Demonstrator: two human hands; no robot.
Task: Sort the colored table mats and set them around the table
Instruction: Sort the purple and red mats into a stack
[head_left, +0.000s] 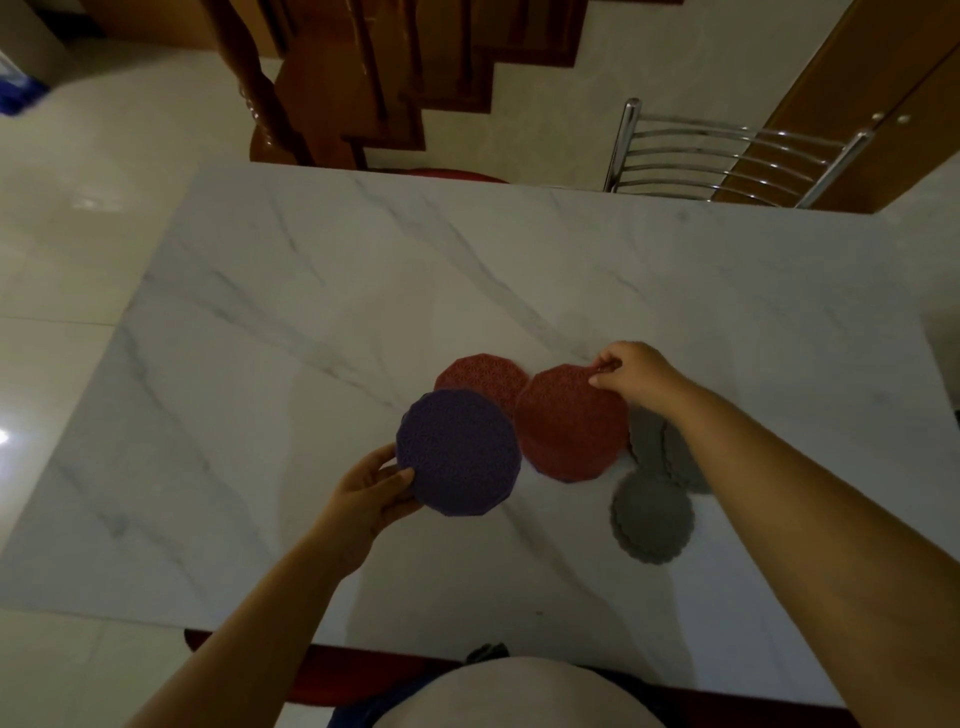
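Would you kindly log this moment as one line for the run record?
left hand: holds purple mat | right hand: pinches red mat edge | second red mat, grey mats: on table

Mats, hands and chairs, counted

There were five mats that could be seen: one purple mat (460, 453), two red mats, one (569, 423) in front and one (485, 378) behind it, and at least two grey mats, one (652, 517) alone and one (649, 441) partly hidden under an arm, where more could have been stacked. There were two hands, a left hand (366, 499) and a right hand (631, 374). There was one counter (363, 291) and one metal chair (727, 156) at its far side.
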